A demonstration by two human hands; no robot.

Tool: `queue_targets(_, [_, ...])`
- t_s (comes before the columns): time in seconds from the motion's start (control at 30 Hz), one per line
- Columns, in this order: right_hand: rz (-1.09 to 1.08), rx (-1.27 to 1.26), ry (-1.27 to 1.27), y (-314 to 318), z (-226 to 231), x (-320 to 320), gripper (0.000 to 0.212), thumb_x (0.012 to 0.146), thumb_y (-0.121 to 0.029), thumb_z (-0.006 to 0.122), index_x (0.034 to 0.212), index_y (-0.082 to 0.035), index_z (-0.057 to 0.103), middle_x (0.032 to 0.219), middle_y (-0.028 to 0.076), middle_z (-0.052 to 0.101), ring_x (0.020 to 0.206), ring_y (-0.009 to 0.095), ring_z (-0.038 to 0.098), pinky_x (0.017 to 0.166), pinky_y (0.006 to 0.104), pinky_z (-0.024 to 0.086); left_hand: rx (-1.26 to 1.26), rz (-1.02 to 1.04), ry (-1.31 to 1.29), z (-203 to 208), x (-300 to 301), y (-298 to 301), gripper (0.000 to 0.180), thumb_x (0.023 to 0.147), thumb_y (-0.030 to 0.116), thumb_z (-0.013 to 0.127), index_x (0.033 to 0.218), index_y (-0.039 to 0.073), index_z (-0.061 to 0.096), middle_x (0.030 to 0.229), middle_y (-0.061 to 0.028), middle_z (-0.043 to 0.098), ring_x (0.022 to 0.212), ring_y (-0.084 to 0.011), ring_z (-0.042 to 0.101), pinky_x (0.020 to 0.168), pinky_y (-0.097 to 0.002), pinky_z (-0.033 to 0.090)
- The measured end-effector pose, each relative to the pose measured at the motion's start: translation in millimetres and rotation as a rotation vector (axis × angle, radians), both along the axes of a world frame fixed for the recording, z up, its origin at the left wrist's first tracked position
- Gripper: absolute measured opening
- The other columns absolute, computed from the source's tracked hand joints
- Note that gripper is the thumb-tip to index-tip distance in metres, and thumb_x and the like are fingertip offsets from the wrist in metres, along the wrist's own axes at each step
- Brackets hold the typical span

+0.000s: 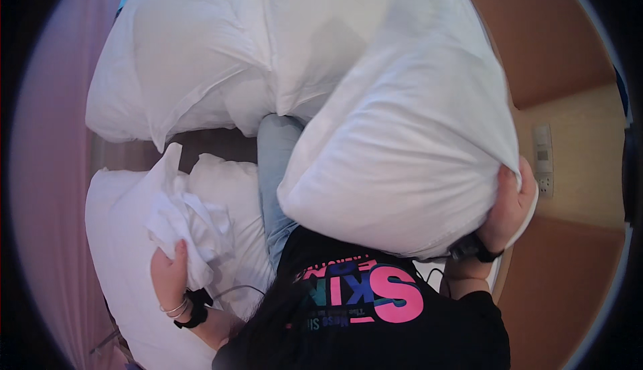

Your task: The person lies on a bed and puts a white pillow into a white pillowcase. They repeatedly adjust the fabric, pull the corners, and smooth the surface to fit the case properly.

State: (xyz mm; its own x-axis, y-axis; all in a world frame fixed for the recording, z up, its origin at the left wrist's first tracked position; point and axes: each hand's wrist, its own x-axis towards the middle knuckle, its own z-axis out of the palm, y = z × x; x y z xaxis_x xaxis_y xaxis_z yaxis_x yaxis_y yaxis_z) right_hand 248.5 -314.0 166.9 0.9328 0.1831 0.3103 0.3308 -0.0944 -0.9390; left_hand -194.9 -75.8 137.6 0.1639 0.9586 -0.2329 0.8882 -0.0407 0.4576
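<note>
A large white pillow (402,162) is tilted up in front of me, over my lap on the right. My right hand (512,202) grips its right-hand corner, with the thumb up and the other fingers partly hidden by the fabric. On the left, my left hand (169,276) is closed on a crumpled white cloth (191,226), one end of which sticks up. This cloth is over the white bedding (114,216) beside my leg. Both wrists wear dark bands.
Several plump white pillows (201,41) are piled along the far side, with a dark gap in front of them. A pink curtain (57,142) hangs at the left. To the right stand brown padded panels (549,35) and a wall plate with sockets (544,159). A thin cable (241,289) lies near my left forearm.
</note>
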Motion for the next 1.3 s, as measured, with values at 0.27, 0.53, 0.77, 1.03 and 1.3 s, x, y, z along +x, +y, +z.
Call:
queue_targets(0.27, [0.761,-0.176,-0.286,175,-22,-42,0.015,0.087,-0.013,0.067,0.087,0.001,0.062,0.073,0.008,0.061,0.064,0.015,0.053,0.062,0.0296,0.045,0.423,0.155,-0.273,-34,-2,-34,0.043,0.086,0.016,0.066,0.123,-0.003,0.055,0.118,-0.018,0.059,0.111,-0.0315,0.056,0.097,-0.0374,0.043])
queue_targets(0.53, [0.89,-0.242,0.0,234,-109,-45,0.019,0.084,-0.02,0.067,0.084,-0.002,0.062,0.075,0.011,0.061,0.065,0.022,0.054,0.062,0.0327,0.045,0.451,-0.608,-0.384,-31,184,-39,0.039,0.077,0.016,0.071,0.114,0.007,0.062,0.133,-0.0151,0.052,0.127,-0.0363,0.044,0.105,-0.0476,0.034])
queue_targets(0.77, [1.094,-0.163,-0.613,194,-131,-54,0.011,0.081,-0.015,0.065,0.079,-0.004,0.065,0.086,0.01,0.065,0.084,0.031,0.06,0.083,0.0431,0.046,0.397,-0.915,-0.298,-75,218,-3,0.012,0.082,0.021,0.067,0.087,0.011,0.066,0.091,-0.0067,0.062,0.091,-0.0284,0.056,0.089,-0.0441,0.04])
queue_targets(1.03, [1.196,-0.437,-0.69,182,-142,-59,0.014,0.079,-0.016,0.068,0.075,-0.006,0.059,0.079,0.009,0.057,0.077,0.028,0.055,0.079,0.0408,0.044,0.3,-0.653,-0.359,-97,135,22,0.031,0.083,0.017,0.068,0.059,0.008,0.052,0.054,-0.0091,0.044,0.058,-0.0313,0.046,0.065,-0.0426,0.036])
queue_targets(1.3, [1.251,-0.463,-0.849,266,-130,-103,0.021,0.082,-0.015,0.063,0.098,-0.005,0.057,0.086,0.012,0.06,0.088,0.031,0.059,0.079,0.0415,0.048,0.3,-0.572,-0.623,-82,145,-3,0.024,0.08,0.009,0.068,0.062,0.007,0.053,0.056,-0.0085,0.043,0.058,-0.0291,0.044,0.06,-0.0401,0.034])
